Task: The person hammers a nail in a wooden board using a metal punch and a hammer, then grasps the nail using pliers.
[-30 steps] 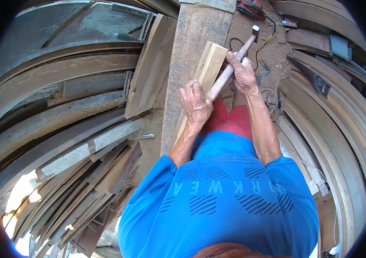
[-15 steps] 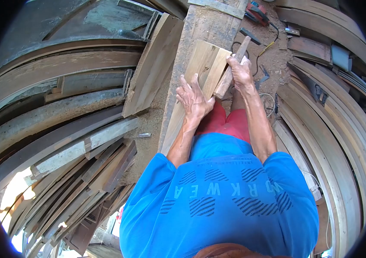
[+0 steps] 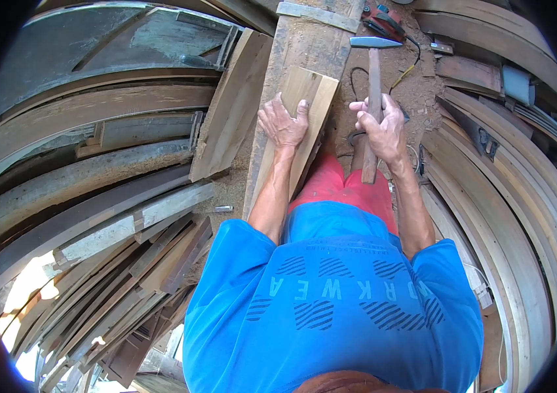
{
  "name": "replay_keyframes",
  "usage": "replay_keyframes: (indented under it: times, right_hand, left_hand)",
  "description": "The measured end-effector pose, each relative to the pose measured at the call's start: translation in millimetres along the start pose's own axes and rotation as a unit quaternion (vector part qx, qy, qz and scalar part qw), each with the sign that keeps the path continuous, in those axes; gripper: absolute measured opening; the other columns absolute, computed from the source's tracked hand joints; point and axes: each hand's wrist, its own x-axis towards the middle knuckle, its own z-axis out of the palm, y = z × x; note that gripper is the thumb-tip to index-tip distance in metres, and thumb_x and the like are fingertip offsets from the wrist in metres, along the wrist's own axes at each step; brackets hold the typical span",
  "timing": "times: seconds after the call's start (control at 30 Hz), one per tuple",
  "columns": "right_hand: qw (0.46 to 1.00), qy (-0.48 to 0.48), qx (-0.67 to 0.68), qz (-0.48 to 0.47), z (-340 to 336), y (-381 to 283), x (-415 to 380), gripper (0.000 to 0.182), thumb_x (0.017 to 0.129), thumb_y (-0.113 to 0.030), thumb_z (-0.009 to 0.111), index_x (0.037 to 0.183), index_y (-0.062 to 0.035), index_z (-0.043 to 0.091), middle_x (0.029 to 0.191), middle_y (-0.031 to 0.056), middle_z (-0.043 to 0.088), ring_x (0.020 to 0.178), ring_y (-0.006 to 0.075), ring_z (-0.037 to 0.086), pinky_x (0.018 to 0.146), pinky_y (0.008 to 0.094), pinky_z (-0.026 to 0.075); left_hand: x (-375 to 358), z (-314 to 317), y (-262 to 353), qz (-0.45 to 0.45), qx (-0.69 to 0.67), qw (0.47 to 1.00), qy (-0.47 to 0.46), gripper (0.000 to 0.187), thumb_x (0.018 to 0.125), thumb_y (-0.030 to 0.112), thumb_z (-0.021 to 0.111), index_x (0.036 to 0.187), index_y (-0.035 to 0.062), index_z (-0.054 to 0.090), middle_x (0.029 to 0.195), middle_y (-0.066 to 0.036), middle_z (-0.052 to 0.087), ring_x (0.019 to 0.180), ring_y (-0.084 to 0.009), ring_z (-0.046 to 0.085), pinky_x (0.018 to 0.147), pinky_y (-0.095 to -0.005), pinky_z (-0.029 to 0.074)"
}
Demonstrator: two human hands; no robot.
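**Left palm on the board, hammer clear of it in the right**

The pale board (image 3: pixel 324 101) lies lengthwise on the worn plank (image 3: pixel 311 42), in front of the person and toward their left. It looks stiff and fairly weighty, dry rather than slippery, and hardly fragile; its long edges would give the surest hold. The left hand (image 3: pixel 283 121) lies over it with the fingers slightly parted and the thumb spread away, pinching nothing. The right hand (image 3: pixel 386 131) is wrapped around the middle of the handle of the hammer (image 3: pixel 375 75), whose metal head should make it top-heavy; a lower grip would add swing.

Half a second earlier, the handle slanted with its butt beside the board; now it stands apart, over the red shorts (image 3: pixel 350 196). The left hand has moved farther along the board, whose tilt seems changed, though the lens bends shapes too much to be certain.
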Motion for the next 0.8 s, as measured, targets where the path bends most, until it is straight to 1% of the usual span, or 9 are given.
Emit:
replay_keyframes:
  times: [0.03, 0.13, 0.17, 0.3, 0.5, 0.6, 0.63, 0.73, 0.8]
  right_hand:
    - [0.999, -0.013, -0.018, -0.032, -5, 5, -7, 0.024, 0.096, -0.014, 0.065, 0.116, -0.0009, 0.061, 0.091, 0.0063, 0.072, 0.073, 0.0112, 0.066, 0.068, 0.0291, 0.056]
    - [0.997, -0.050, 0.040, 0.044, -12, 2, -23, 0.023, 0.098, -0.015, 0.066, 0.117, -0.0023, 0.062, 0.088, 0.0046, 0.070, 0.074, 0.0111, 0.066, 0.069, 0.0304, 0.056]
    - [0.998, -0.056, -0.016, 0.018, -15, 12, -24, 0.030, 0.101, -0.022, 0.065, 0.122, -0.0007, 0.062, 0.087, 0.0095, 0.070, 0.076, 0.0172, 0.068, 0.071, 0.0357, 0.055]
    - [0.976, -0.050, -0.192, -0.090, -28, 6, -22, 0.046, 0.103, -0.031, 0.063, 0.132, 0.0037, 0.057, 0.090, 0.0216, 0.068, 0.086, 0.0343, 0.070, 0.079, 0.0447, 0.053]
    - [0.966, -0.009, -0.238, -0.101, -26, -26, -22, 0.040, 0.100, -0.023, 0.063, 0.130, 0.0036, 0.057, 0.090, 0.0200, 0.068, 0.082, 0.0314, 0.069, 0.078, 0.0441, 0.053]
    - [0.972, 0.006, -0.223, -0.077, -15, -60, -20, 0.037, 0.099, -0.020, 0.062, 0.128, 0.0034, 0.058, 0.090, 0.0173, 0.067, 0.080, 0.0282, 0.067, 0.076, 0.0442, 0.053]
    - [0.951, 0.022, -0.257, -0.170, -13, -59, -16, 0.033, 0.101, -0.019, 0.062, 0.128, 0.0011, 0.058, 0.088, 0.0099, 0.065, 0.076, 0.0190, 0.064, 0.070, 0.0385, 0.053]
    - [0.991, -0.028, -0.064, -0.111, 3, -72, -21, 0.031, 0.104, -0.019, 0.063, 0.129, -0.0017, 0.058, 0.087, 0.0032, 0.063, 0.072, 0.0096, 0.060, 0.064, 0.0304, 0.051]
    - [0.989, -0.049, -0.093, -0.103, 8, -77, -17, 0.033, 0.105, -0.021, 0.064, 0.132, -0.0022, 0.057, 0.085, 0.0002, 0.061, 0.068, 0.0060, 0.057, 0.062, 0.0260, 0.049]
  left_hand:
    - [-1, -2, 3, 0.025, 0.017, 0.999, 0.042, 0.060, 0.097, 0.052, 0.064, 0.136, 0.0056, 0.059, 0.122, -0.021, 0.062, 0.113, -0.0414, 0.053, 0.097, -0.0568, 0.042]
    - [11, 5, -4, -0.025, -0.030, 0.998, 0.039, 0.041, 0.101, 0.036, 0.060, 0.129, 0.0080, 0.064, 0.114, -0.017, 0.066, 0.108, -0.0388, 0.057, 0.096, -0.0543, 0.044]
    - [9, 9, -3, -0.014, -0.011, 0.997, 0.070, 0.031, 0.103, 0.028, 0.054, 0.127, 0.0098, 0.066, 0.108, -0.015, 0.068, 0.103, -0.0376, 0.060, 0.093, -0.0521, 0.046]
    - [6, 9, 0, -0.031, -0.033, 0.996, 0.073, 0.034, 0.105, 0.033, 0.052, 0.128, 0.0105, 0.064, 0.114, -0.017, 0.067, 0.107, -0.0386, 0.058, 0.095, -0.0525, 0.044]
    - [10, 3, -3, -0.027, -0.062, 0.995, 0.077, 0.029, 0.103, 0.026, 0.057, 0.124, 0.0084, 0.068, 0.120, -0.017, 0.066, 0.115, -0.0374, 0.058, 0.102, -0.0510, 0.044]
    - [21, -15, -17, -0.019, -0.249, 0.964, 0.088, 0.026, 0.104, 0.019, 0.056, 0.120, 0.0054, 0.071, 0.120, -0.017, 0.066, 0.116, -0.0373, 0.059, 0.103, -0.0493, 0.046]
    - [20, -32, -10, -0.050, -0.285, 0.952, 0.103, 0.025, 0.106, 0.017, 0.055, 0.117, 0.0033, 0.074, 0.120, -0.015, 0.066, 0.115, -0.0323, 0.061, 0.101, -0.0441, 0.048]
    - [30, -69, -8, -0.039, -0.414, 0.906, 0.081, 0.027, 0.108, 0.021, 0.057, 0.118, 0.0046, 0.076, 0.116, -0.013, 0.067, 0.110, -0.0245, 0.064, 0.097, -0.0390, 0.050]
    - [35, -68, -10, -0.043, -0.419, 0.903, 0.083, 0.027, 0.109, 0.025, 0.059, 0.119, 0.0067, 0.077, 0.107, -0.009, 0.070, 0.099, -0.0193, 0.066, 0.089, -0.0350, 0.052]
